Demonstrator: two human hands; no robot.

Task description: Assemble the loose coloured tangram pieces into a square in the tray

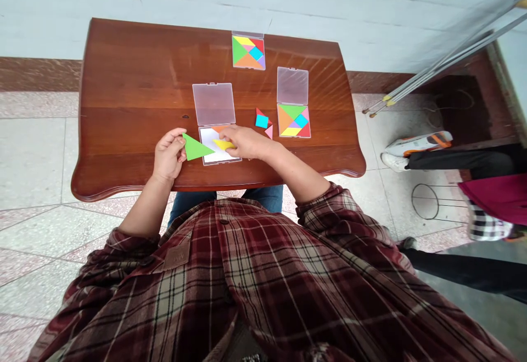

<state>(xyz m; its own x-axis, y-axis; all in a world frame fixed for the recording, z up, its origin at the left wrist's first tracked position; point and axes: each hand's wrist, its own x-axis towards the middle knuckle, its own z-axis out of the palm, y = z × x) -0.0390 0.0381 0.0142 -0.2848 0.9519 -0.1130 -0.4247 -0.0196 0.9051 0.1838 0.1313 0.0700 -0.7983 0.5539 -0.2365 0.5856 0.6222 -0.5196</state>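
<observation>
My left hand pinches a green triangle tangram piece by its left edge, its tip reaching over a clear plastic case. The case lies open with a white bottom and its lid folded back. My right hand is over the case's right side, its fingers closed on a yellow tangram piece. Partly under those fingers, an orange piece shows at the case's upper edge. Right of the case lie loose pieces: a blue square, a red one and a pink triangle.
A filled tangram case lies open at the right of the wooden table. Another filled case is at the far edge. Crutches lean at the right, near another person's leg.
</observation>
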